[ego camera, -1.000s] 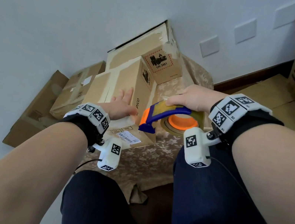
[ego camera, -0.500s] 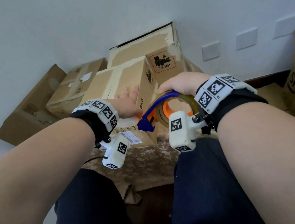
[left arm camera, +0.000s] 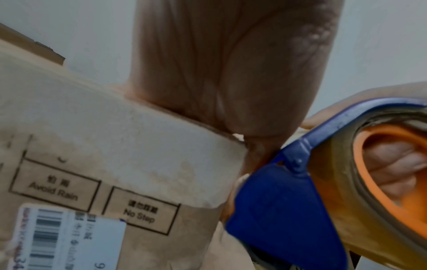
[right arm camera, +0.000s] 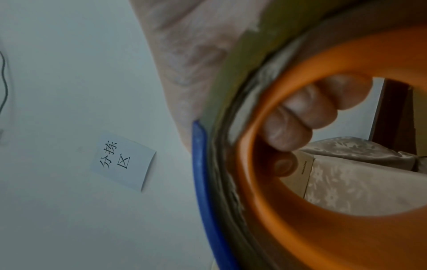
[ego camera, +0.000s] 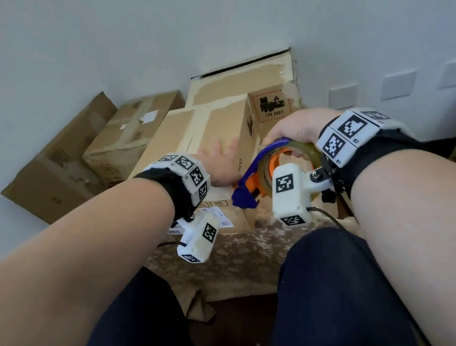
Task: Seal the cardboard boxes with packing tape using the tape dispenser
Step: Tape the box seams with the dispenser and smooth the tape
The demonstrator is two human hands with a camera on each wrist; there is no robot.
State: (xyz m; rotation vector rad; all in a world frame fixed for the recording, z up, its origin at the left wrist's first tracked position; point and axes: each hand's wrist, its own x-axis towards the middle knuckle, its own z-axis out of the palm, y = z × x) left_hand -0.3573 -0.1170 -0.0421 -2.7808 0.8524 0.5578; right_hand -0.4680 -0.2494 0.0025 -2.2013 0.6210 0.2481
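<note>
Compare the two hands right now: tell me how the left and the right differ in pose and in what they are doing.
The left hand lies flat, fingers straight, on top of the cardboard box; the right hand curls around the tape dispenser. The left hand grips nothing, while the right hand's fingers hook through the dispenser's orange core. The left hand rests on the box; the right holds the dispenser beside the box's near corner. Both wear tagged wristbands.

Pretty cramped here: the left hand [ego camera: 219,165] lies flat on the near cardboard box [ego camera: 195,143], tape dispenser [ego camera: 262,175] jammed right against its corner. Taller box [ego camera: 234,92] and wall [ego camera: 125,19] block behind; floor boxes [ego camera: 97,151] crowd the left.
</note>
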